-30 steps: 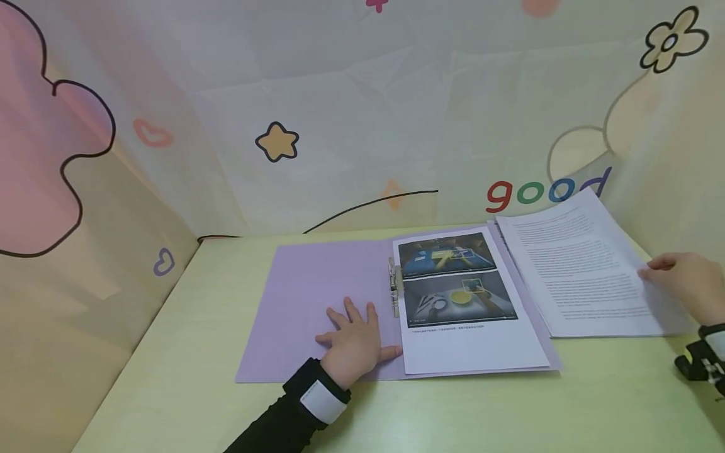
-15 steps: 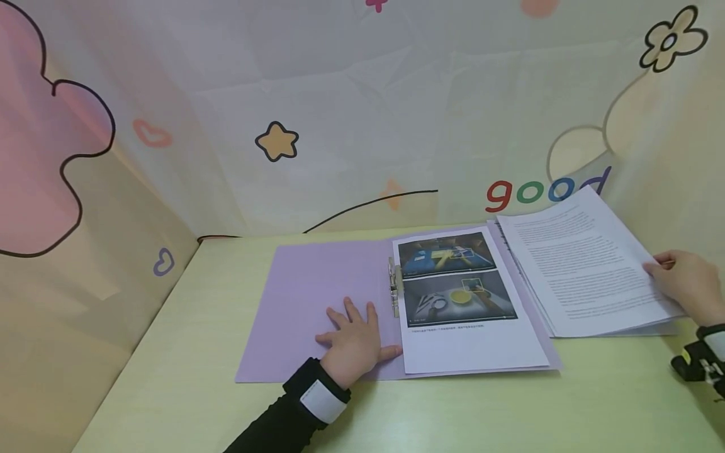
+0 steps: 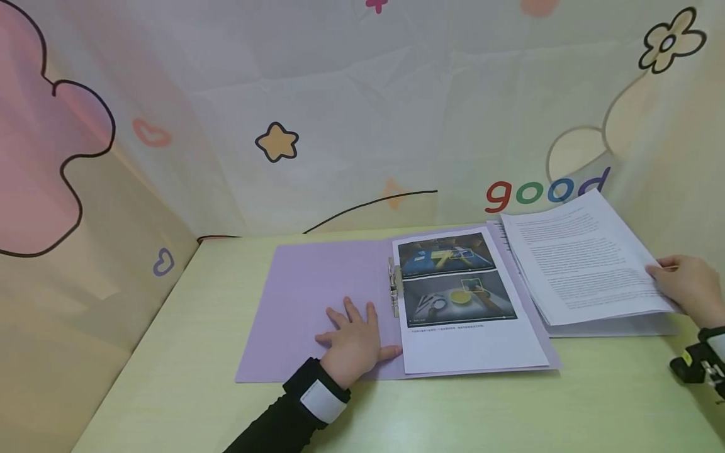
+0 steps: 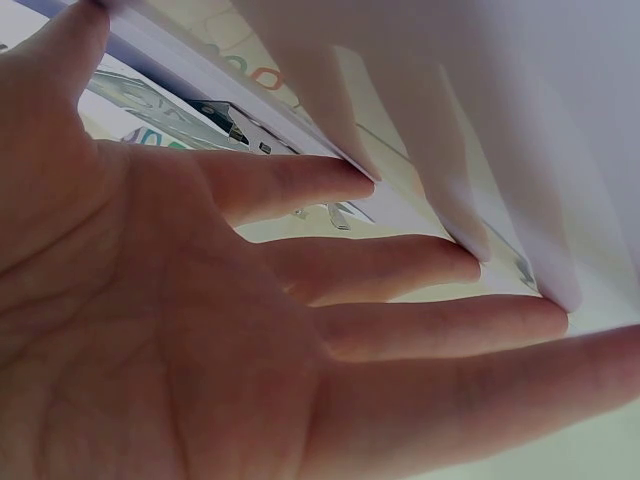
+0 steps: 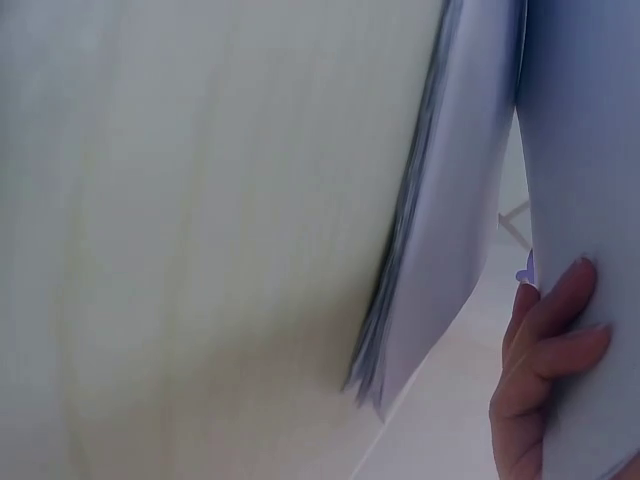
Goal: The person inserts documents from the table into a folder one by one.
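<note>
A purple folder (image 3: 317,283) lies spread on the table, its metal clip (image 3: 394,286) near the fold. On its right half is a page with two printed pictures (image 3: 470,349). My left hand (image 3: 354,349) rests with fingers spread on the left cover, the thumb touching that page's edge; the left wrist view shows the straight fingers (image 4: 440,330) against the cover. At the right, my right hand (image 3: 691,286) pinches the edge of text-printed sheets (image 3: 589,270), raised above more paper (image 3: 623,327). In the right wrist view, curled fingers (image 5: 545,370) hold the lifted paper (image 5: 590,150), apart from the lower stack (image 5: 450,230).
A pale yellow table (image 3: 481,415) carries everything. Behind it stands a patterned cloth backdrop (image 3: 340,94) with a star and the word "good". The lifted sheets' far corner overlaps that word from this viewpoint.
The right hand has lifted the upper text sheets and shifted them slightly right and away, exposing paper beneath their near edge. The left hand and folder have stayed put.
</note>
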The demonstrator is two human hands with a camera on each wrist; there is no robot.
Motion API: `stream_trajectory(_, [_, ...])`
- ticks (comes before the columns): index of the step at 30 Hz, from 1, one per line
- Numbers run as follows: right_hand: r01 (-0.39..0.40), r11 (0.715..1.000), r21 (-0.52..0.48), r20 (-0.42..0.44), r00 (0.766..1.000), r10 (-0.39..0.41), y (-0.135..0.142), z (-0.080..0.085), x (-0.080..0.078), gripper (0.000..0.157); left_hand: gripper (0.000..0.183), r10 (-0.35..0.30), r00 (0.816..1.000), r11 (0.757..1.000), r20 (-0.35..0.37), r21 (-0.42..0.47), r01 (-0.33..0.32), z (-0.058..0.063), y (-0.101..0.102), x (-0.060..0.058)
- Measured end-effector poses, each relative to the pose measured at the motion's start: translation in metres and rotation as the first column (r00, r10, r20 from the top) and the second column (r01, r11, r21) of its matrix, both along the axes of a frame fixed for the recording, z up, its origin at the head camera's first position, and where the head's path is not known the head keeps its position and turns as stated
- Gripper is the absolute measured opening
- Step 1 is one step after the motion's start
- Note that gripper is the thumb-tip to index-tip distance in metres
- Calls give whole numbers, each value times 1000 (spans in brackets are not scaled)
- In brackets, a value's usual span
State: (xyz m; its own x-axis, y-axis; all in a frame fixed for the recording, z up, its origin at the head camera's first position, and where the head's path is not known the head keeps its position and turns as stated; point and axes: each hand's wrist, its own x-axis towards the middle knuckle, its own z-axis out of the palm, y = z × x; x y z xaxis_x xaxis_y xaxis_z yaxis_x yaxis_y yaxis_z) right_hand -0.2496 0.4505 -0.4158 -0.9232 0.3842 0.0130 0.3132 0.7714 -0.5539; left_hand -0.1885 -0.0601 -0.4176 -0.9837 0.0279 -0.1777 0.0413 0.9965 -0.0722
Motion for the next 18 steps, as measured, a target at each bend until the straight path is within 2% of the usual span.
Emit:
stream_trajectory(11, [-19, 999, -29, -13, 1000, 18, 0, 1, 6, 49, 105, 15, 1000, 1000, 9, 13, -15, -2, 2, -2])
stream_trajectory(18, [-29, 999, -44, 8, 1000, 29, 2, 2, 7, 54, 104, 13, 1000, 1000, 10, 13, -13, -1, 1, -2])
